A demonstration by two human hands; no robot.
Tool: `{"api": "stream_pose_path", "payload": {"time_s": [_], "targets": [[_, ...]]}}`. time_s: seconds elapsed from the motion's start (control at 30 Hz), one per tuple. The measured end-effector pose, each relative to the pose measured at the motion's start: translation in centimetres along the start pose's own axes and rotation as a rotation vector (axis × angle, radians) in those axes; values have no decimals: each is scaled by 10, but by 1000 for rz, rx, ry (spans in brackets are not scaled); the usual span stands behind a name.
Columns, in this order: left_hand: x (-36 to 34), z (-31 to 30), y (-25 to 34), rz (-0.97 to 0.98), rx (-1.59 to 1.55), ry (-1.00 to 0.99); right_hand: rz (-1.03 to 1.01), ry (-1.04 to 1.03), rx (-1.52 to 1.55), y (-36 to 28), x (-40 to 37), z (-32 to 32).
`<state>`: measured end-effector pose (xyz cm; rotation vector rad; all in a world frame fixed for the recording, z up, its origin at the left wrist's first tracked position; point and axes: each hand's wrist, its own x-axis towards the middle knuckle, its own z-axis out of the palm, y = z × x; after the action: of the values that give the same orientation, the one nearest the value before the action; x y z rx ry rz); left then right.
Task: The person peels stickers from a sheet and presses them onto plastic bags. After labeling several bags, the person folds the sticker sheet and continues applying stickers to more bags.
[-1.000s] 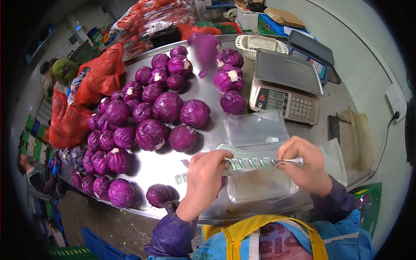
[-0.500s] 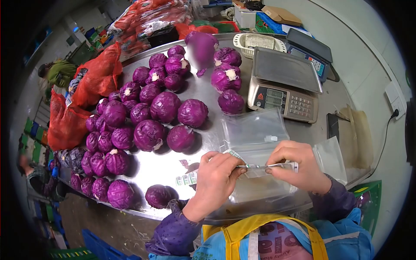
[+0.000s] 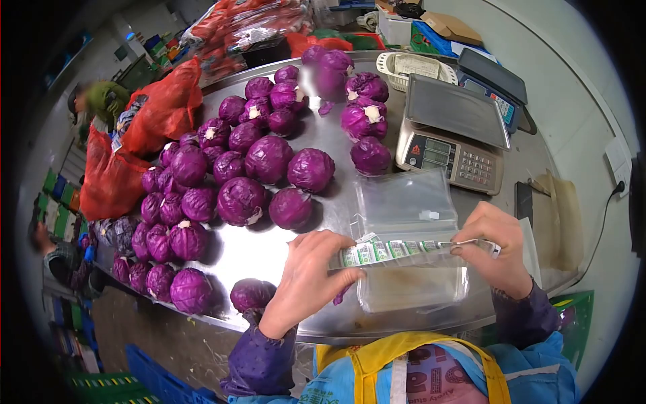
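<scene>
Left hand (image 3: 311,275) and right hand (image 3: 496,248) are pinching a thin, green-and-white printed label strip (image 3: 391,250), holding it spread between them, between the scale (image 3: 449,161) and the table's near edge (image 3: 319,335).

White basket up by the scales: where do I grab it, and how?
I'd pinch the rim of the white basket at its left end, reaching down from above. The raised rim gives fingers an edge, and the silver scale and dark scale crowd its right end.
</scene>
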<state>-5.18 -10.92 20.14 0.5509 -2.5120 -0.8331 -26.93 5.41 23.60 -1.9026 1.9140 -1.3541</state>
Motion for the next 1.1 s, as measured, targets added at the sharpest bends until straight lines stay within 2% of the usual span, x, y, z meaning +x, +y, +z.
{"api": "stream_pose_path", "payload": {"time_s": [0.13, 0.2, 0.33, 0.53, 0.6, 0.77, 0.83, 0.93, 1.1], "targets": [[1, 5, 1, -31, 28, 78, 5, 5, 11, -1, -2, -2], [2, 6, 2, -125, -14, 117, 1, -4, 22, 0, -4, -4], [2, 5, 3, -117, 12, 134, 9, -16, 45, 1, -6, -5], [2, 6, 2, -70, 64, 132, 30, 15, 29, 8, -6, -10], [5, 5, 3, 35, 112, 135, 45, 31, 44, 8, -5, -11], [6, -12, 12, -4, 94, 116, 72, 55, 61, 7, -2, -14], [8, -9, 16, 4, 87, 103, 91, 8, 117, 4, -2, -9], [15, 8, 26, 131, 45, 120, 36, -43, 156, 1, 1, 2], [19, 18, 27, 109, -12, 109, 69, -64, 170, 2, -2, 3]]}}
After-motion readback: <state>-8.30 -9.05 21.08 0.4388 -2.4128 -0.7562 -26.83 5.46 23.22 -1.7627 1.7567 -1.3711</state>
